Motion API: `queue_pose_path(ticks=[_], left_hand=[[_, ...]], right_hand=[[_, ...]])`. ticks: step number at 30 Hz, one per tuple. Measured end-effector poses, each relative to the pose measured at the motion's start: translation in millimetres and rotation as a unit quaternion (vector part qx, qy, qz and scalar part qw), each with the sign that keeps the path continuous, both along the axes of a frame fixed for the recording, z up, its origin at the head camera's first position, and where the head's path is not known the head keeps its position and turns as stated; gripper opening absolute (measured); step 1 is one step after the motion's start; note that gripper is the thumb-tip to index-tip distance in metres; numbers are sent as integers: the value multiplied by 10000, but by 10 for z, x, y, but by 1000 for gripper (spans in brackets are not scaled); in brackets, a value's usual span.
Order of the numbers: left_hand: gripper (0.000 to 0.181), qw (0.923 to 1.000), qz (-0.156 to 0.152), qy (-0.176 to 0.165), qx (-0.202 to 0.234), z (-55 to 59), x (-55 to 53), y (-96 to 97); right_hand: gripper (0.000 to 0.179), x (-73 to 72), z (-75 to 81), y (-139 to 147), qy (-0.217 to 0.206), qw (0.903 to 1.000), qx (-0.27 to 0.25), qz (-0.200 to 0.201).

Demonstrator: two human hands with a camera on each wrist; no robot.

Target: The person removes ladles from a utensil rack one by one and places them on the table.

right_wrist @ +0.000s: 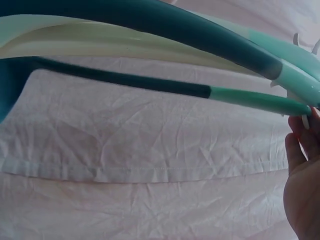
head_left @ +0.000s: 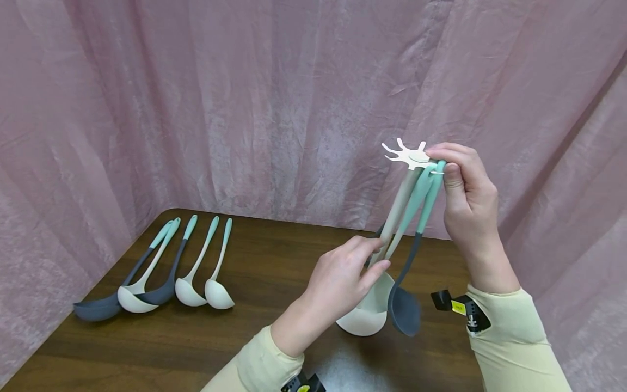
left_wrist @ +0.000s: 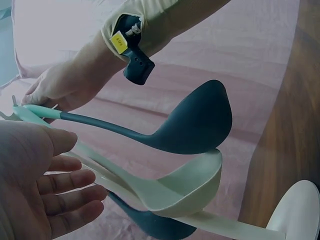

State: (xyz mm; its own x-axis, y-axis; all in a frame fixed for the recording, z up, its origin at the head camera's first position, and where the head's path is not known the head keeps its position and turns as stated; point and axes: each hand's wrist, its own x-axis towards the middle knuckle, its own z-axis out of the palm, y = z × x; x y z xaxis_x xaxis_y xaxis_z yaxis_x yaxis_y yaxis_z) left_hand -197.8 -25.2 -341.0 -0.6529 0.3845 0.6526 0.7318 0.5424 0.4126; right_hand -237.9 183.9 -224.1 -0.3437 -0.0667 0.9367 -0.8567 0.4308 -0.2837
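A white utensil stand (head_left: 399, 204) with a hooked top and round base stands at the right of the table. From its hooks hang a dark-blue ladle (head_left: 405, 311) with a mint handle, a white ladle (left_wrist: 187, 187) and a second dark ladle (left_wrist: 162, 224), mostly hidden in the head view. My right hand (head_left: 467, 190) pinches the near dark ladle's handle end at the hook, thumb and index together. Beside the pole is my left hand (head_left: 340, 275), its fingers loosely extended and palm open in the left wrist view, gripping nothing.
On the left of the wooden table (head_left: 274, 283) several ladles lie in a row, with white ladles (head_left: 219, 294) and dark ladles (head_left: 98, 309) among them, handles pointing away. A pink curtain (head_left: 313, 109) hangs behind the table's back edge.
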Motion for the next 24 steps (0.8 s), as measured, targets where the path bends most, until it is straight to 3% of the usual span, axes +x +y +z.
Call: queue_pose_path(ticks=[16, 24], left_hand=[[28, 9995, -118, -92, 294, -24, -71, -22], [27, 9988, -98, -385, 275, -21, -99, -35]], right_hand=[[24, 77, -35, -146, 175, 9937, 265, -1076], [23, 147, -37, -239, 166, 9857, 336, -1644]])
